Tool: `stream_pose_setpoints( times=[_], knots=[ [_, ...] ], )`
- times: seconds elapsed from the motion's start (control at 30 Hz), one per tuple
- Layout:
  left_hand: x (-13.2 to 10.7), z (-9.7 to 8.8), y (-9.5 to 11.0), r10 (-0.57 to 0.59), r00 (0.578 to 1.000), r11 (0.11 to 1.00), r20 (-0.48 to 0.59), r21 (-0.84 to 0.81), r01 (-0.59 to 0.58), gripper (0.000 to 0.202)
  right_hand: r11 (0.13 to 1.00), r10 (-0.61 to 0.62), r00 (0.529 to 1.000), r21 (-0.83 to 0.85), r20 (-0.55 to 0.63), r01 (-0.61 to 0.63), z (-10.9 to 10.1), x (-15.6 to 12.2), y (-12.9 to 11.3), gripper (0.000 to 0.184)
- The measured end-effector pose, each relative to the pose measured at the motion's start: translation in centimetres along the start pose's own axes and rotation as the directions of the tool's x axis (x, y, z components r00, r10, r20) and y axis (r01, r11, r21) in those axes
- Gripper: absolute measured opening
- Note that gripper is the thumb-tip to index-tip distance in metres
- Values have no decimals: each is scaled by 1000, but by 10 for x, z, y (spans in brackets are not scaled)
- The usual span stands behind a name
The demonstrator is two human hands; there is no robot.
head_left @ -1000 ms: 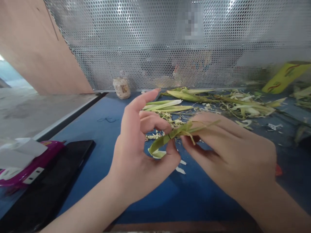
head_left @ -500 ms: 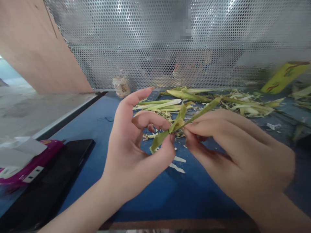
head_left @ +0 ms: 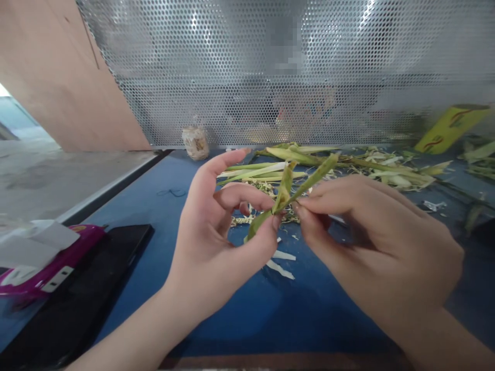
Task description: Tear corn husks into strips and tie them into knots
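Note:
A narrow green leaf strip (head_left: pixel 291 189) is held above the blue table (head_left: pixel 162 206), folded so that two ends point up and to the right. My left hand (head_left: pixel 220 232) pinches its lower end between thumb and middle finger, with the index finger stretched out above. My right hand (head_left: pixel 371 242) pinches the strip just right of the fold with thumb and fingertips. Both hands hover over the table's middle.
Green leaves and pale trimmings (head_left: pixel 348 165) lie in a heap at the back right. A small wrapped bundle (head_left: pixel 195 142) stands by the perforated metal screen (head_left: pixel 270 67). A black flat device (head_left: pixel 77 293) and a magenta tool (head_left: pixel 46 268) lie at the left. A yellow-green pack (head_left: pixel 450 129) leans at the far right.
The leaf strip has been bent from a low loop into a fold with its ends raised up and right. Both hands have stayed close together, pinching it.

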State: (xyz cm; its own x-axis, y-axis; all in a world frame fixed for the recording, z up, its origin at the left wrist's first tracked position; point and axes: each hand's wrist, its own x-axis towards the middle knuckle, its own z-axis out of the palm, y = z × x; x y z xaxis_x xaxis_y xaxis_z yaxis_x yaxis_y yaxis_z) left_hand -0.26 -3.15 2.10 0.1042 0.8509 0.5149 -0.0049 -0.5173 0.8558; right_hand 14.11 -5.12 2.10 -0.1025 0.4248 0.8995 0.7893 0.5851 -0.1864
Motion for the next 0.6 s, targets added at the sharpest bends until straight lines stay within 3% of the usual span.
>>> stream_pose_setpoints(
  times=[0.23, 0.37, 0.47, 0.6],
  knots=[
    [-1, 1, 3, -53, 998, 999, 20, 2, 53, 61, 986, 72, 997, 147, 24, -75, 1, 1, 2, 17],
    [0, -1, 5, -99, 994, 992, 38, -72, 102, 63, 923, 224, 971, 302, 84, -239, 2, 3, 3, 15],
    [1, -5, 5, -141, 985, 956, 101, -245, 162, 49, 867, 294, 948, 383, 125, -319, 3, 3, 4, 15],
    [4, -7, 3, -202, 970, 886, 137, -396, 241, 28, 833, 287, 943, 442, 170, -333, 5, 3, 3, 17]
  ],
)
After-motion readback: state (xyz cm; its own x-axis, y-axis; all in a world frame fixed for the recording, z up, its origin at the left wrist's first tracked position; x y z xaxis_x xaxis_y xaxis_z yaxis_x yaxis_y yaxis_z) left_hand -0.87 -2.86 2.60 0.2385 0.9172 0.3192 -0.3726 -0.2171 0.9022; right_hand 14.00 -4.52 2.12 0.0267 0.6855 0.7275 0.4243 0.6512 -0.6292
